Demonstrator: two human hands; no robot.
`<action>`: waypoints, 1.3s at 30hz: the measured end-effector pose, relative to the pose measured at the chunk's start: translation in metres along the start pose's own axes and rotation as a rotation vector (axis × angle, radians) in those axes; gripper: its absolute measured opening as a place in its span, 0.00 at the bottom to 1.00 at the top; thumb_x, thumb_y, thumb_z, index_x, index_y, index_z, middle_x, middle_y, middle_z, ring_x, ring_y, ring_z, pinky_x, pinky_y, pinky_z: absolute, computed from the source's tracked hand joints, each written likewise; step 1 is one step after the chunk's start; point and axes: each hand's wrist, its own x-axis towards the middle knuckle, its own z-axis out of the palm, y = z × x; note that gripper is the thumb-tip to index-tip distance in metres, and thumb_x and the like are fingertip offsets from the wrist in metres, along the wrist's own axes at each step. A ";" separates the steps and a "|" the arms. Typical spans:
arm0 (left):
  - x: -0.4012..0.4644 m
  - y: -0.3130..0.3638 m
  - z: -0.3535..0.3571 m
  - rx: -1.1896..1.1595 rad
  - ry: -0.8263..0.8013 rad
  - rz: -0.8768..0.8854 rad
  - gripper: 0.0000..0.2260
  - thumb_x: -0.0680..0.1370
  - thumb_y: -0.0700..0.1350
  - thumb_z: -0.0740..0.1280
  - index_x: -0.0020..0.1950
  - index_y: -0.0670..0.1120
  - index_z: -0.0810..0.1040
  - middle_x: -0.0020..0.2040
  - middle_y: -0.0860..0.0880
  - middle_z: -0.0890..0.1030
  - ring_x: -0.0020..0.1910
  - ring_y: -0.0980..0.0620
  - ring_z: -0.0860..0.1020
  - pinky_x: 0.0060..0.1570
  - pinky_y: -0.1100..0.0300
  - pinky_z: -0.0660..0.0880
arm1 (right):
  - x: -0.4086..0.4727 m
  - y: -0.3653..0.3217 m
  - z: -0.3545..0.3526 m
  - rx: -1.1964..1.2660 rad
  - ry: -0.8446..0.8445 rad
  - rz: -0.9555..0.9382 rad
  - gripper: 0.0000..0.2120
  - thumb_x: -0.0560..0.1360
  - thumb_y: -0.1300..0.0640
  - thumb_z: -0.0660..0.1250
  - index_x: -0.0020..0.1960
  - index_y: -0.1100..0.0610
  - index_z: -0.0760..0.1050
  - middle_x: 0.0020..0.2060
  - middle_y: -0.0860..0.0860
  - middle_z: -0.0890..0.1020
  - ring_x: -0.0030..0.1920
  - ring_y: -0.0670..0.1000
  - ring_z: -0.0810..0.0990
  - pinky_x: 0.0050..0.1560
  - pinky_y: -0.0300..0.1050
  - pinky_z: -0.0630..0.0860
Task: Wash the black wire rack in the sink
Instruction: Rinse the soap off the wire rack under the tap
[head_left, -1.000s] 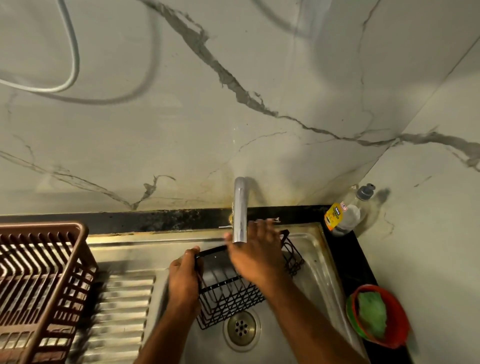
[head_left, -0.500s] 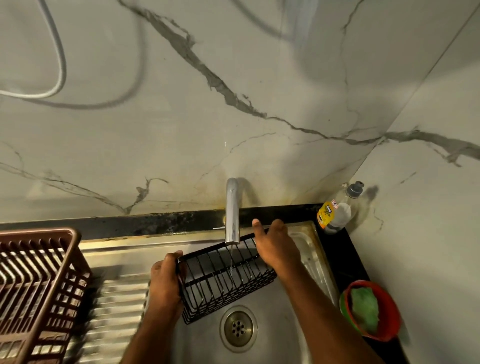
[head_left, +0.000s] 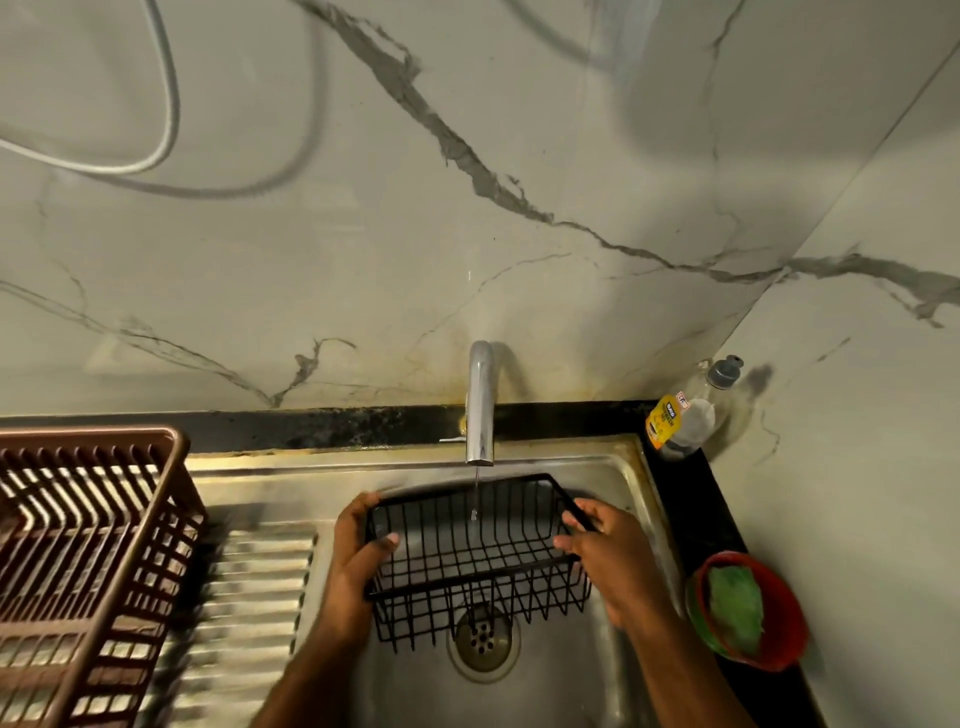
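1. Leftmost, a brown plastic drying basket (head_left: 78, 561) stands on the ribbed steel draining board (head_left: 244, 613), at the near left of the scene.
2. Next, the person's left hand (head_left: 353, 561) grips the left end of the black wire rack (head_left: 478, 551), fingers curled over the top rim and the thumb inside against the wires.
3. Centrally, the rack is held level above the sink (head_left: 613, 473), just over the drain (head_left: 483, 642), and a thin stream from the tap (head_left: 480, 410) falls into its far half.
4. Rightward, the right hand (head_left: 613, 556) clamps the rack's right end, fingers wrapped around the rim.
5. To rinse well, the person would likely do best to tilt and turn the rack slowly under the stream so each side gets wet, since the flow looks weak and covers only a small patch; a firm hold on both ends should keep wet wire from slipping.
6. Far right, a soap bottle (head_left: 680, 421) with a yellow label stands in the corner of the black counter (head_left: 691, 519), and nearer sits a red bowl (head_left: 779, 623) holding a green scrubber (head_left: 735, 608), within reach for scrubbing.
7. Behind everything rises a pale marble-patterned wall (head_left: 467, 208) with grey veins; a white hose (head_left: 166, 104) loops across its upper left, and the light is dim.
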 end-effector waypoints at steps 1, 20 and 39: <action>-0.003 -0.006 0.002 -0.095 0.026 -0.079 0.24 0.73 0.52 0.69 0.69 0.60 0.73 0.66 0.51 0.79 0.66 0.43 0.78 0.63 0.38 0.76 | -0.006 0.005 0.000 0.032 0.028 -0.031 0.26 0.73 0.67 0.74 0.69 0.55 0.75 0.56 0.47 0.84 0.57 0.48 0.83 0.62 0.53 0.79; -0.003 -0.029 -0.004 -0.362 0.050 -0.332 0.37 0.62 0.32 0.56 0.71 0.47 0.74 0.62 0.39 0.82 0.52 0.33 0.83 0.57 0.35 0.75 | -0.028 0.000 -0.001 -1.091 0.211 -0.858 0.23 0.61 0.54 0.67 0.57 0.48 0.82 0.55 0.46 0.81 0.61 0.54 0.73 0.56 0.53 0.77; 0.011 -0.042 0.030 -0.198 -0.172 -0.285 0.35 0.60 0.35 0.63 0.68 0.48 0.76 0.58 0.41 0.84 0.52 0.40 0.83 0.42 0.53 0.81 | 0.019 -0.014 0.086 0.078 -0.803 0.285 0.21 0.75 0.73 0.54 0.62 0.68 0.78 0.55 0.61 0.85 0.58 0.58 0.85 0.61 0.53 0.80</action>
